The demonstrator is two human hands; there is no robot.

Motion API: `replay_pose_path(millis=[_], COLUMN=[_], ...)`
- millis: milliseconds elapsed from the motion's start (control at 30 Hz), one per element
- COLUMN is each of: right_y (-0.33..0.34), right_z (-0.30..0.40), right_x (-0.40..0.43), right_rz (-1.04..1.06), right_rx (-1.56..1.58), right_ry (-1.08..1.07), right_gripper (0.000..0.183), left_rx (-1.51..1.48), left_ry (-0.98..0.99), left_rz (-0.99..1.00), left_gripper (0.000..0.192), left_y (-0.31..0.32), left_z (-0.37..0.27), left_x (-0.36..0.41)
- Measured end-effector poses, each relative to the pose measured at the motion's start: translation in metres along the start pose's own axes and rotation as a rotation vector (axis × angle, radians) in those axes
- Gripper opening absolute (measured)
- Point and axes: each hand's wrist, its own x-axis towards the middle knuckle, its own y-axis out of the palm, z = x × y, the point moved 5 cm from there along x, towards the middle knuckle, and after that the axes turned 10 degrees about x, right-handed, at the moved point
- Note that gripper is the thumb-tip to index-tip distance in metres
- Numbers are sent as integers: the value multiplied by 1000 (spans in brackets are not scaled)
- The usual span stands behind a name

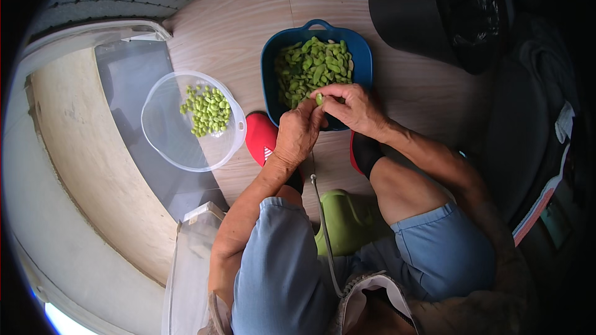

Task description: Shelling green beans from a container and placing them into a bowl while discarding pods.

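My left hand (298,132) and my right hand (351,108) meet over the near edge of a blue plastic basin (270,56). Between their fingertips is a green bean pod (319,99), pinched by both. Many green bean pods (321,63) lie in the basin, some of them browned. To the left, a round translucent plastic bowl (163,132) holds a heap of shelled green beans (209,110), mostly on its right side. My fingers partly hide the held pod.
A black bin (409,9) with a plastic liner stands at the upper right. Red shoes (260,135) flank the basin's near side on the wood-patterned floor (223,23). A green plastic stool (342,218) is between my legs. A pale door frame (93,158) curves along the left.
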Motion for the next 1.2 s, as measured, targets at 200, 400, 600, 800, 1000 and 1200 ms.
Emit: replay_pose_path(millis=[200,400,600,800,1000,1200], right_y=[2,-2,-3,0,1,-4], right_z=[-4,-8,-3,13,7,1], right_x=[-1,-3,-2,-8,-10,0], right_rz=[-16,-40,-73,-30,-53,100], right_rx=[-13,73,29,-194,-177,112], right_ry=[22,59,-38,-262,-300,-139], right_gripper=[25,25,24,31,28,26], left_rx=[30,-197,-443,-474,-575,-621], left_ry=[17,-44,-46,-148,-173,-138], left_rz=[20,116,157,203,181,181], left_gripper=[18,22,29,29,31,28], left_y=[2,1,-4,-8,-8,-7], left_z=[0,-1,5,7,7,6], left_x=[-3,-2,3,5,6,3])
